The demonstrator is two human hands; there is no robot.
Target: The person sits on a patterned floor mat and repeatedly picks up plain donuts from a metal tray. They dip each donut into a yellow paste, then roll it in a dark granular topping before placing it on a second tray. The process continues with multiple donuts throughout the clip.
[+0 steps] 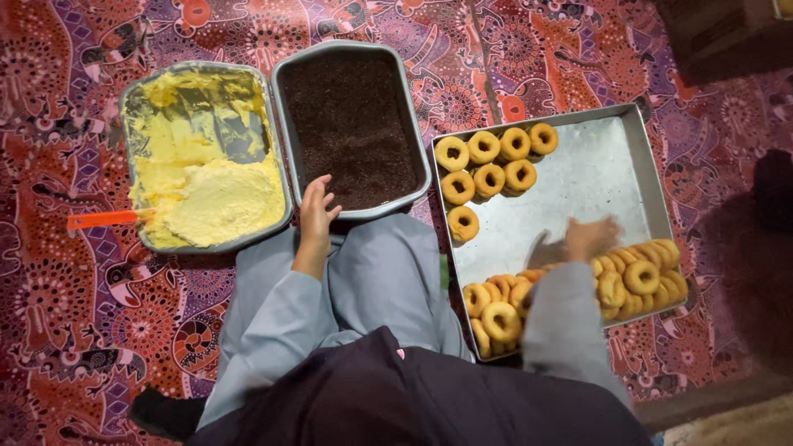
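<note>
Two hands at three floor trays, seen from above.

Right hand (591, 238), blurred, grip state indeterminate, hovers over the ring pastries (640, 277) heaped along the near edge of the steel tray (611, 157); bare metal lies beyond. Left hand (316, 211), fingers loosely open, rests on the near rim of the brown crumb tray (351, 124). The yellow cream tray (198, 153) adjoins, its orange spatula (103, 219) projecting left.
</note>
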